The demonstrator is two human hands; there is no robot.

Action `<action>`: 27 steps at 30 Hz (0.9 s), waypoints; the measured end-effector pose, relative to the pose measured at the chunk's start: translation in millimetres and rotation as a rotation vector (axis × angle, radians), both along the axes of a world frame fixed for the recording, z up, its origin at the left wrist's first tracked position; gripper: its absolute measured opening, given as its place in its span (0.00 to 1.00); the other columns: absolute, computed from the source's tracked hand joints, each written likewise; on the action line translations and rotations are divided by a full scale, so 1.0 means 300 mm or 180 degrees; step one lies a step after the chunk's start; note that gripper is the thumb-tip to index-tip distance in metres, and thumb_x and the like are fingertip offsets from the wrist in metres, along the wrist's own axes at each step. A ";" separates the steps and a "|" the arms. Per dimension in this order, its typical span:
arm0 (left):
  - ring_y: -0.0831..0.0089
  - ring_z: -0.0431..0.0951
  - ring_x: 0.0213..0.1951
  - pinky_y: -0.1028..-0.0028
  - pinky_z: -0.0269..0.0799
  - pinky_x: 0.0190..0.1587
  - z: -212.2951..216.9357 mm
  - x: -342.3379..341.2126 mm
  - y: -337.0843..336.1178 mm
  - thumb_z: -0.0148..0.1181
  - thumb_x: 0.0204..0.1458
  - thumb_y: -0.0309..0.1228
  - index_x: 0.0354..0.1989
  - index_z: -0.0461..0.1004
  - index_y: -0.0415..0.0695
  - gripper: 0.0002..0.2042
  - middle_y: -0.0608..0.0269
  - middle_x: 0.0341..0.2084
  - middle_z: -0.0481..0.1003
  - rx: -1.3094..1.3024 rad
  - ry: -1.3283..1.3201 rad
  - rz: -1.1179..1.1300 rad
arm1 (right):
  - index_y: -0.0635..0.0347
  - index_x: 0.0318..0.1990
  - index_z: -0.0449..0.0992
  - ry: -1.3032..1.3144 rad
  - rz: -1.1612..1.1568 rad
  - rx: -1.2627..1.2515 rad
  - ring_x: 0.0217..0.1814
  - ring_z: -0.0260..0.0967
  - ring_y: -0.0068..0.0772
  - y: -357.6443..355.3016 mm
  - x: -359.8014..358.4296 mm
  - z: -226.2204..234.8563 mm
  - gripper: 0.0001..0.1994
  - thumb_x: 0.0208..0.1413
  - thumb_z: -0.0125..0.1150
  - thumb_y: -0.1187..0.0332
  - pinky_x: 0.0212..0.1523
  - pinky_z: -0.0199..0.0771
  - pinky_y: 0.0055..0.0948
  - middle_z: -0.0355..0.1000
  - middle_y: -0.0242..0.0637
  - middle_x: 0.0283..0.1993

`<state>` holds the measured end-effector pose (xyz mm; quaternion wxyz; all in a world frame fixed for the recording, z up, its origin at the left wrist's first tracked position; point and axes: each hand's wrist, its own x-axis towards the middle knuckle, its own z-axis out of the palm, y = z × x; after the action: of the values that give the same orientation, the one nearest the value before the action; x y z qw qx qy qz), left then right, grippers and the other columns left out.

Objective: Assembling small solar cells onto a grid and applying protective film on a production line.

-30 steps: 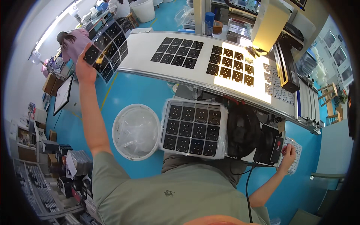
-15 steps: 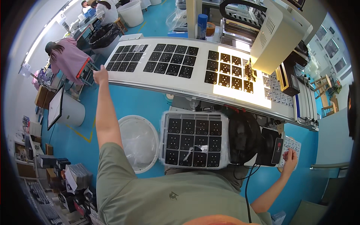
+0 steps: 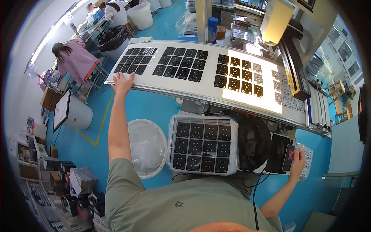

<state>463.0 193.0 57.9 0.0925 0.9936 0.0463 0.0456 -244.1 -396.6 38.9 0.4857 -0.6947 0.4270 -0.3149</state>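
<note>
My left hand [image 3: 123, 82] lies with fingers spread on the near left edge of a long white worktable [image 3: 166, 84]. Its fingertips touch or almost touch the leftmost group of black square plates [image 3: 133, 61]. My right hand [image 3: 296, 160] is closed at the far right, fingers bent together beside a dark flat panel [image 3: 288, 157]; whether a small thing is pinched there is too small to tell. Just past that hand lies a pale sheet of small round parts [image 3: 306, 166]. Before my body rests a clear plastic tray [image 3: 235, 146] with rows of black square plates [image 3: 194, 149].
A yellow-lit machine head [image 3: 276, 23] hangs beyond the worktable's right half, by a dark gantry beam [image 3: 293, 65]. A round white bin [image 3: 147, 176] with clear plastic film stands left of the tray. A black bag [image 3: 253, 143] and cables sit right of it. Co-workers sit far left.
My left hand has come from beyond the table's left end onto its near edge, fingers spreading. The machine head has moved back from the lit plates. My right hand has shifted toward the dark panel.
</note>
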 end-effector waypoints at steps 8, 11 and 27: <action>0.50 0.41 0.81 0.41 0.31 0.78 0.004 0.013 -0.032 0.43 0.61 0.69 0.80 0.48 0.37 0.51 0.50 0.81 0.46 0.0012 -0.0026 -0.0017 | 0.62 0.47 0.80 -0.0087 -0.0318 0.0123 0.36 0.72 0.18 0.044 -0.161 -0.025 0.10 0.73 0.59 0.64 0.38 0.73 0.21 0.77 0.29 0.35; 0.48 0.44 0.81 0.41 0.34 0.78 -0.037 0.027 -0.009 0.44 0.63 0.68 0.79 0.49 0.35 0.50 0.43 0.80 0.48 -0.0031 -0.0495 -0.0021 | 0.62 0.47 0.80 -0.0157 -0.0463 0.0123 0.34 0.72 0.18 0.045 -0.153 -0.053 0.11 0.72 0.59 0.63 0.36 0.73 0.21 0.77 0.29 0.34; 0.58 0.77 0.42 0.63 0.78 0.37 0.554 -1.235 -0.897 0.46 0.71 0.44 0.40 0.68 0.47 0.14 0.53 0.41 0.72 -0.4455 -0.4155 -0.4367 | 0.64 0.35 0.79 0.0380 0.1707 -0.0580 0.28 0.70 0.21 0.384 0.444 0.109 0.09 0.66 0.63 0.67 0.29 0.69 0.26 0.74 0.32 0.26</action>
<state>92.5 -76.0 224.0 0.6291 0.3317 -0.5392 0.4510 -110.9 -281.5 71.6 0.4612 -0.8409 0.2259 -0.1709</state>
